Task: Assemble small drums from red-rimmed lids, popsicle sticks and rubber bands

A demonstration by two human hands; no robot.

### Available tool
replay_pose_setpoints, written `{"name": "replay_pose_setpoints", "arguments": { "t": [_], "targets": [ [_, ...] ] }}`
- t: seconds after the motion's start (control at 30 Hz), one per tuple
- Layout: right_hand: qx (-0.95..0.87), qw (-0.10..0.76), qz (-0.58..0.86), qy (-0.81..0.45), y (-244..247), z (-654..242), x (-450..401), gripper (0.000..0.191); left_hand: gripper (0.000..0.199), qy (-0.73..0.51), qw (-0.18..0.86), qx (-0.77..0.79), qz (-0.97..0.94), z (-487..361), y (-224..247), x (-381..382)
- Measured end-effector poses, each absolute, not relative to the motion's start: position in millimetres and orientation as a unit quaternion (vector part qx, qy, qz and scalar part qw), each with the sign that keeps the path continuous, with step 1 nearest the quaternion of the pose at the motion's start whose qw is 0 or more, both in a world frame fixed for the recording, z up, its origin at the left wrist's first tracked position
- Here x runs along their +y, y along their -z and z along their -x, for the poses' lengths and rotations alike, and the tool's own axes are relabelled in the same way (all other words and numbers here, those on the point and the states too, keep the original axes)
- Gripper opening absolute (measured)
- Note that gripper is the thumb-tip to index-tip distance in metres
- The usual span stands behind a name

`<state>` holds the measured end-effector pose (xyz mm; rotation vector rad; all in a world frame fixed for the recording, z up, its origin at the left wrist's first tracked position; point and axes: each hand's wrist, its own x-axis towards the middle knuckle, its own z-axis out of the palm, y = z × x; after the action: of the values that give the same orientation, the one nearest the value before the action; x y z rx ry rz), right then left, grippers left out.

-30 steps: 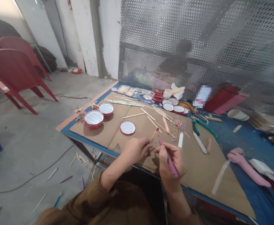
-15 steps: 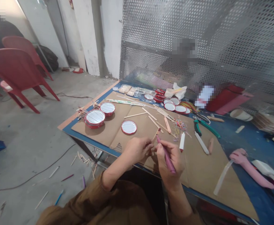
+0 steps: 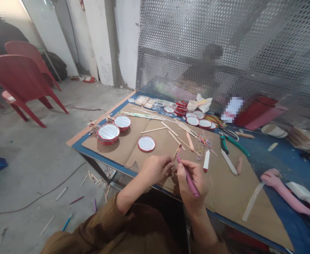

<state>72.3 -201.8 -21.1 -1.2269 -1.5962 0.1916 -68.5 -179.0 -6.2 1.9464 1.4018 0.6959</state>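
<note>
My left hand [image 3: 157,168] is closed on the lower part of a thin wooden craft stick [image 3: 175,153], whose upper end is coloured reddish brown. In my right hand [image 3: 193,181] is a purple marker [image 3: 189,176], held like a pen with its tip up against or very near the stick; contact is too small to tell. Both hands are over the cardboard sheet [image 3: 133,148] at the table's near edge. A red-rimmed white lid [image 3: 146,144] lies flat beyond my left hand. Right of my right hand lies a white marker [image 3: 206,160] with a red end.
Stacked red-rimmed lids with sticks [image 3: 108,133] stand at the left. Loose sticks, rubber bands [image 3: 204,140], green-handled pliers [image 3: 234,145] and a pink glue gun [image 3: 284,190] lie farther back and right. A perforated metal screen [image 3: 176,42] rises behind the table. Red chairs [image 3: 19,77] stand left.
The marker tip has shifted slightly down along the stick. Both hands keep nearly the same grip and place; the whole view has moved a little.
</note>
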Motion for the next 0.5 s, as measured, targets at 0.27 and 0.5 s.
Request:
{"name": "replay_pose_setpoints", "arguments": {
  "t": [0.27,0.5],
  "targets": [
    [-0.677,0.531,0.505,-0.068,19.4,-72.3,-201.2,0.011,0.026,-0.259,0.301,0.536,-0.745,68.0,6.9,-178.9],
    [-0.680,0.523,0.510,-0.061,17.5,-71.1,-201.3,0.012,0.026,-0.266,0.301,0.536,-0.743,68.2,7.7,-178.0]
  ]
}}
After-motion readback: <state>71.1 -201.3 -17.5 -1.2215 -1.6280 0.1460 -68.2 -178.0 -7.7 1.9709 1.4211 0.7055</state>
